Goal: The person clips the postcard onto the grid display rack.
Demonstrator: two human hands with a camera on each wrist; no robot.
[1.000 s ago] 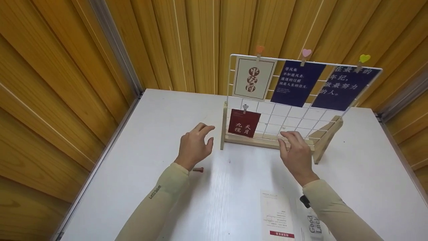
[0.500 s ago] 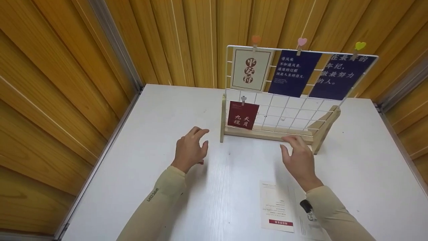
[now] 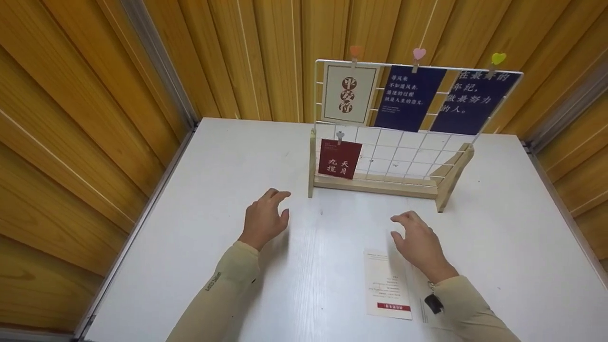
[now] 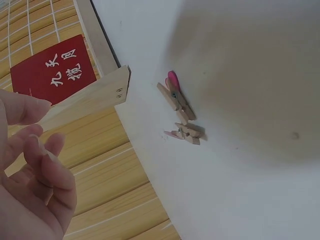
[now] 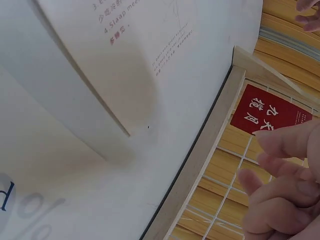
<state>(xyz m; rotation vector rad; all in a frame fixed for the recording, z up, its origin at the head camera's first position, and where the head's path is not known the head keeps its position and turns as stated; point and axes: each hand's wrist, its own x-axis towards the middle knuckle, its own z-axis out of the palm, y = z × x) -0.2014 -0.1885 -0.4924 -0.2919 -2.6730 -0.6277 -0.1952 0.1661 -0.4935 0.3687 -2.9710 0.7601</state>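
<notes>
Left hand [image 3: 263, 218]: thumb and fingers held apart; two pink-topped wooden clothespins [image 4: 180, 102] laid nearby on the white table [image 3: 166, 237].
Right hand [image 3: 420, 242]: thumb and fingers held apart, near a cream printed card [image 3: 380, 280].
White wire rack with wooden base [image 3: 380, 186]: stood far right, dark-red card [image 3: 339, 159] clipped lower left.

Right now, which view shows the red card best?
The head view: the red card shows every corner there, plus its clip. The left wrist view shows it larger but turned and partly hidden; in the right wrist view, the fingers cover part.
</notes>
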